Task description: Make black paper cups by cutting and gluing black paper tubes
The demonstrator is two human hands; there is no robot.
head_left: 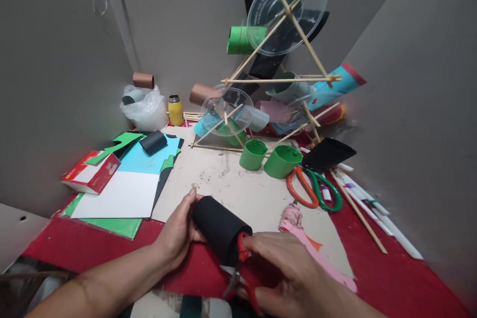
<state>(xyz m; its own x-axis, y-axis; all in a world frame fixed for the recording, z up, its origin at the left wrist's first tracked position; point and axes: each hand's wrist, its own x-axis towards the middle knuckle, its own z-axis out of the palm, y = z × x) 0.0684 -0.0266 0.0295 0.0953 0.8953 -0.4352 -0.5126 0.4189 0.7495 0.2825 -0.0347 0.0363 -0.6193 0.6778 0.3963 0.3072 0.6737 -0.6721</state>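
Note:
A black paper tube [221, 226] lies tilted in my left hand [181, 226], whose fingers wrap behind its far end. My right hand [286, 273] grips a pair of scissors [244, 251] with red handles. Their blades stand apart, close to the tube's near end; whether they touch it I cannot tell. Past the tube, two green paper rings [253, 155] stand on a beige board [219, 174]. To the right of the tube a pink paper strip [316, 253] lies on the board, partly hidden by my right hand.
A stick frame [261, 80] with clear plastic discs and coloured tubes rises at the back. Larger scissors [303, 189] with orange and green handles lie at right, near sticks [357, 208]. Paper sheets [115, 196], a red box [93, 174] and a yellow bottle [175, 111] sit at left.

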